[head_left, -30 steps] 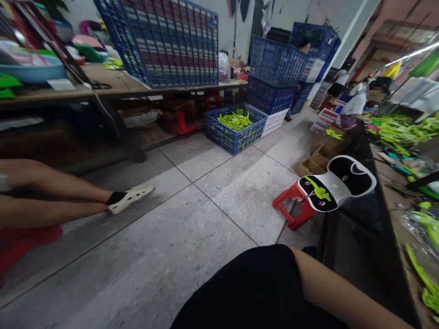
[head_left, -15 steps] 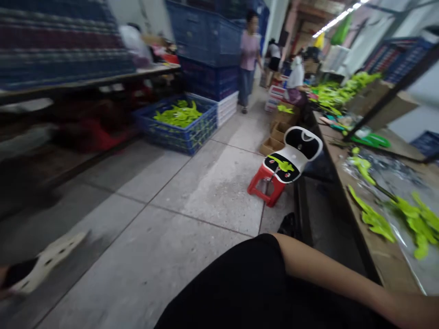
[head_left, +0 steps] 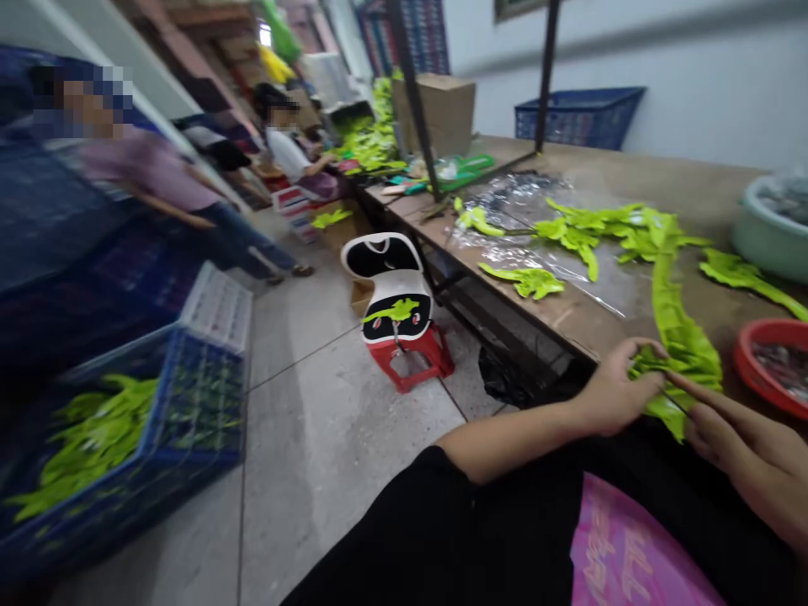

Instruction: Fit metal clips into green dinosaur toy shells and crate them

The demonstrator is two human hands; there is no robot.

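1. Head view: the left hand (head_left: 615, 391) pinches the lime-green artificial leaf spray (head_left: 672, 337) at the near edge of the wooden workbench (head_left: 637, 181); the right hand (head_left: 748, 446) rests its fingers against it, grip unclear.
2. The spray's far part lies loose, so a careless tug could snag it on the red plastic bowl (head_left: 770, 358), right.
3. A slack pinch could let it slide off the edge onto the pink printed bag (head_left: 631, 547), near.

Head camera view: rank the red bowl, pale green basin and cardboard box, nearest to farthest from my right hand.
From your right hand:
1. Red bowl, just ahead, at the right of the view.
2. Pale green basin, beyond it, also at the right.
3. Cardboard box, far off, left of center, high in the view.
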